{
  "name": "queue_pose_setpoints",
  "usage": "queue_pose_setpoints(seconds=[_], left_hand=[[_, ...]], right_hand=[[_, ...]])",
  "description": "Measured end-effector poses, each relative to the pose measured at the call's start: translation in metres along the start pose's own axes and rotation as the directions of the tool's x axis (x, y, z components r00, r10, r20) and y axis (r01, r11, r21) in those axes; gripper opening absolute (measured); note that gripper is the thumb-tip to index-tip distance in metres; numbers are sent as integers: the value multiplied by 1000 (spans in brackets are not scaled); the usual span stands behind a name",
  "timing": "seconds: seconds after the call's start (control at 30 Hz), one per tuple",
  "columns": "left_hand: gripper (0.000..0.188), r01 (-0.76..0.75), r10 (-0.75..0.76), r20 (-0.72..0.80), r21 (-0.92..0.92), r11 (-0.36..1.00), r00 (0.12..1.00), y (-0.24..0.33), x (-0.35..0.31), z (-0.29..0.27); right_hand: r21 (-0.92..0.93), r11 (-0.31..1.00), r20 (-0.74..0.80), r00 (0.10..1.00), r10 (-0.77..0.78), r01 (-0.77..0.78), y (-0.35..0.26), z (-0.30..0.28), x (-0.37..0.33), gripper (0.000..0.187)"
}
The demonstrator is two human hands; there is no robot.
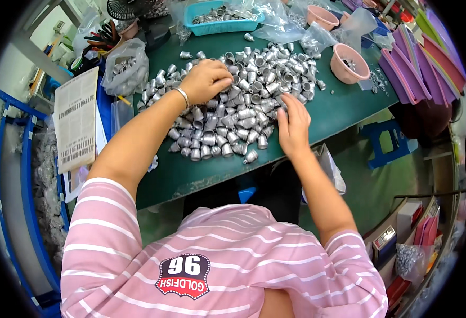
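Observation:
A broad heap of small silver metal caps point(243, 114), cup-shaped and hollow, covers the middle of the green table point(325, 119). My left hand point(206, 80), with a bangle at its wrist, rests at the heap's upper left part. Its fingers are curled down among the caps, and what they hold, if anything, is hidden. At the heap's right side lies my right hand point(295, 124), its fingers stretched forward and the thumb apart. A cap sits by its thumb and index finger; whether it is gripped is unclear.
Behind the heap stands a turquoise basket point(222, 26) of metal parts. Pink bowls point(349, 63) and purple trays point(405, 66) are at the right. A clear bag of parts point(125, 66) and a printed sheet point(77, 119) lie left. A blue stool point(384, 143) stands beyond the table edge.

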State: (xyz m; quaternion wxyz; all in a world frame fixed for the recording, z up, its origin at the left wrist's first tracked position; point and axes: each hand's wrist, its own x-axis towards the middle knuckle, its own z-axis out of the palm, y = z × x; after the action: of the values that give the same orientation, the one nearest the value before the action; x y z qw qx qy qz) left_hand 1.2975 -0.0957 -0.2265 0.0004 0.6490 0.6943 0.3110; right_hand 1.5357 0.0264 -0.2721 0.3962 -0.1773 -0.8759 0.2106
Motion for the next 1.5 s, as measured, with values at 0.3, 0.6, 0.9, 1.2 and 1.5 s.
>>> queue_pose_setpoints(seconds=[0.3,0.6,0.9,1.2,1.5], left_hand=[[22,-193,210,-62,210,958,976,49,-59,21],[39,-6,16,-173,61,998,985,69,-114,10],[46,168,-321,-190,-556,814,928,94,-153,-11],[33,191,-323,223,-973,-128,920,83,-154,3],[27,230,-412,184,-971,64,892,93,-157,7]], right_hand=[[-227,972,52,996,76,-63,-71,9,-97,56],[-39,997,37,997,61,-59,-75,4,-88,27],[62,992,145,984,103,-113,-123,8,-57,45],[335,926,213,972,103,-172,-153,10,-40,37],[578,418,656,704,272,-701,-138,1,-35,23]])
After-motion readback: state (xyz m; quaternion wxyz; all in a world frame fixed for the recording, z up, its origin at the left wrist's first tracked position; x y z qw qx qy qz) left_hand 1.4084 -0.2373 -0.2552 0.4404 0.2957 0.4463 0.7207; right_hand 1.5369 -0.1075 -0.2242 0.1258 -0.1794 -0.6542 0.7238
